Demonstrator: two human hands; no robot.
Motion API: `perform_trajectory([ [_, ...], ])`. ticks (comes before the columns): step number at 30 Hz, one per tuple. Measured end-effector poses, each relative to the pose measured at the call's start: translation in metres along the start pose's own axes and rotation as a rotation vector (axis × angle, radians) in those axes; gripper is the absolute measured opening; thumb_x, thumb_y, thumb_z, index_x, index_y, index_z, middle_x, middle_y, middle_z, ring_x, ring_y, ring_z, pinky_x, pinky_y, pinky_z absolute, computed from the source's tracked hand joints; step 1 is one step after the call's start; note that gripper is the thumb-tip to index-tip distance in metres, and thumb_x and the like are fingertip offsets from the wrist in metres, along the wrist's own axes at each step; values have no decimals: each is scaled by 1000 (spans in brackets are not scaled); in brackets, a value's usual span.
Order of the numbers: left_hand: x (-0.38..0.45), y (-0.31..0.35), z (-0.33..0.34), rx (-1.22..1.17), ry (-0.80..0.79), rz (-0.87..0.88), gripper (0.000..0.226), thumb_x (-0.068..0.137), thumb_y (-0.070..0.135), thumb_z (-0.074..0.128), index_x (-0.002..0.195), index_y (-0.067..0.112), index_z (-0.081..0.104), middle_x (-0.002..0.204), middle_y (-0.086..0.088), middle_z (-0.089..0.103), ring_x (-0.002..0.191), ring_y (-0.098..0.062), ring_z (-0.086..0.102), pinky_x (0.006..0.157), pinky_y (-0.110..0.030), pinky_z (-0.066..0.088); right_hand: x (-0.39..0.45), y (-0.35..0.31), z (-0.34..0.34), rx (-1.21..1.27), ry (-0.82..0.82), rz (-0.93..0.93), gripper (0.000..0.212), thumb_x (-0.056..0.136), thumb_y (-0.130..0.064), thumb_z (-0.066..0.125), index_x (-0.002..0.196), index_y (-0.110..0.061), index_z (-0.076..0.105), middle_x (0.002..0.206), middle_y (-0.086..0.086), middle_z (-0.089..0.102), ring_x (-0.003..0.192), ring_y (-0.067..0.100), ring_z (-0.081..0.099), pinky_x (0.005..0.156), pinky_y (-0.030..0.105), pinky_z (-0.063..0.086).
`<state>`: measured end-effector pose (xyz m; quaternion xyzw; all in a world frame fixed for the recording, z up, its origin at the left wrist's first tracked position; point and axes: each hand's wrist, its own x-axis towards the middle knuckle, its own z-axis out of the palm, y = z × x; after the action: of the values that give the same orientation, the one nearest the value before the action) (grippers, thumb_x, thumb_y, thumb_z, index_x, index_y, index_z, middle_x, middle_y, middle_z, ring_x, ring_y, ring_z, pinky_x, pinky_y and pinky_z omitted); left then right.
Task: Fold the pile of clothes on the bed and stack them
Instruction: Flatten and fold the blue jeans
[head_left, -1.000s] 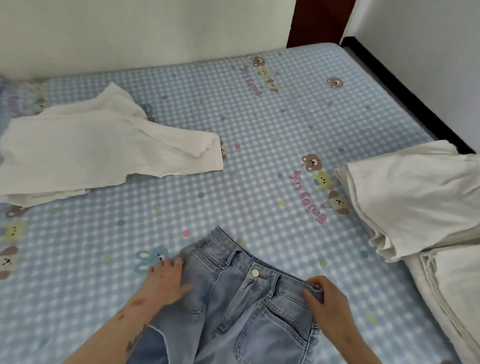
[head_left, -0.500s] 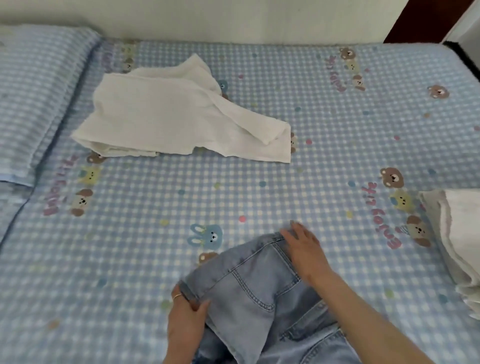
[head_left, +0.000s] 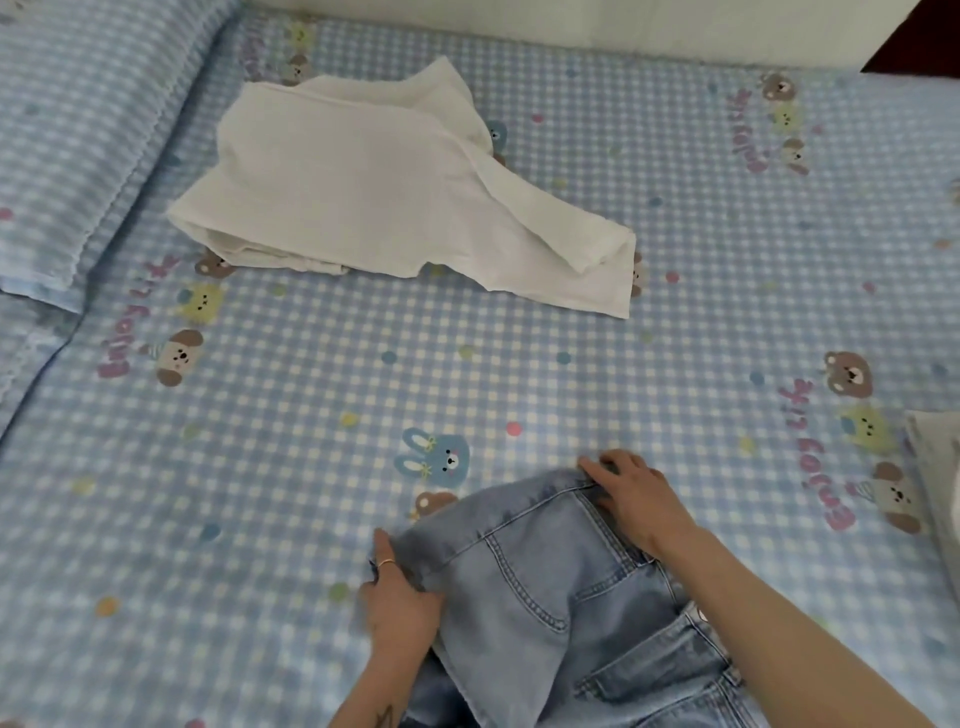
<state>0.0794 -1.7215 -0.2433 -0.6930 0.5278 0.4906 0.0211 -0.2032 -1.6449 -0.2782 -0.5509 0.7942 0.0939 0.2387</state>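
Note:
Light blue jeans (head_left: 545, 587) lie at the near edge of the bed, folded over so a back pocket and waistband face up. My left hand (head_left: 397, 603), wearing a ring, grips the left corner of the waistband. My right hand (head_left: 636, 493) holds the far corner of the waistband, fingers curled over the denim. A crumpled white garment (head_left: 395, 187) lies unfolded at the far side of the bed. The edge of folded white cloth (head_left: 937, 467) shows at the right border.
The bed (head_left: 311, 415) is covered in a blue checked sheet with cartoon animals. A matching pillow (head_left: 78, 130) sits at the far left. A pale wall runs along the far side, with a dark door frame (head_left: 914, 41) at the top right.
The view has swung left. The jeans have been folded over lengthwise, front side turned under, and both hands have shifted to the corners of the folded waistband.

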Motion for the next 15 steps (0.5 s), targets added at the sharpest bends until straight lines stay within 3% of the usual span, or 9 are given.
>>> perform_trajectory([
  [2, 4, 6, -2, -136, 57, 32, 87, 79, -5, 58, 151, 19, 15, 97, -9, 64, 81, -23, 60, 64, -27, 45, 0, 2, -1, -9, -1, -11, 54, 97, -30, 44, 148, -31, 26, 147, 4, 32, 134, 24, 29, 105, 37, 32],
  [4, 14, 20, -16, -272, 138, 97, 71, 82, -6, 58, 145, 17, 35, 107, -8, 65, 91, -22, 61, 72, -24, 45, -1, 4, -4, -45, 14, -38, 56, 96, -27, 47, 147, -30, 26, 141, 5, 35, 128, 25, 34, 100, 36, 35],
  [8, 49, 56, -41, -262, 236, 293, 43, 84, 0, 59, 118, 25, 61, 93, 2, 66, 83, -14, 61, 74, -27, 50, 10, 12, -13, -93, 88, -94, 54, 90, -3, 45, 140, -24, 39, 122, 6, 45, 113, 25, 40, 85, 29, 37],
  [10, 63, 66, -41, -145, 283, 346, 34, 88, 2, 54, 115, 21, 63, 104, 0, 65, 91, -15, 59, 76, -24, 47, 18, 15, -22, -64, 118, -52, 45, 90, -2, 44, 131, -20, 48, 118, 6, 47, 111, 24, 41, 83, 28, 37],
  [13, 66, 63, -20, 314, 418, 329, 43, 90, -1, 46, 132, 7, 49, 136, -18, 40, 119, -32, 42, 99, -37, 38, 19, 18, -29, 12, 237, 111, 47, 88, -1, 49, 133, -16, 47, 127, 7, 47, 118, 26, 40, 89, 31, 37],
  [15, 51, 53, 7, 597, 408, 593, 58, 92, 3, 45, 146, 13, 29, 156, -15, 13, 144, -31, 10, 116, -41, 14, 1, 13, -25, 112, 360, 220, 48, 94, -10, 47, 142, -13, 39, 141, 11, 42, 129, 29, 37, 100, 38, 35],
])
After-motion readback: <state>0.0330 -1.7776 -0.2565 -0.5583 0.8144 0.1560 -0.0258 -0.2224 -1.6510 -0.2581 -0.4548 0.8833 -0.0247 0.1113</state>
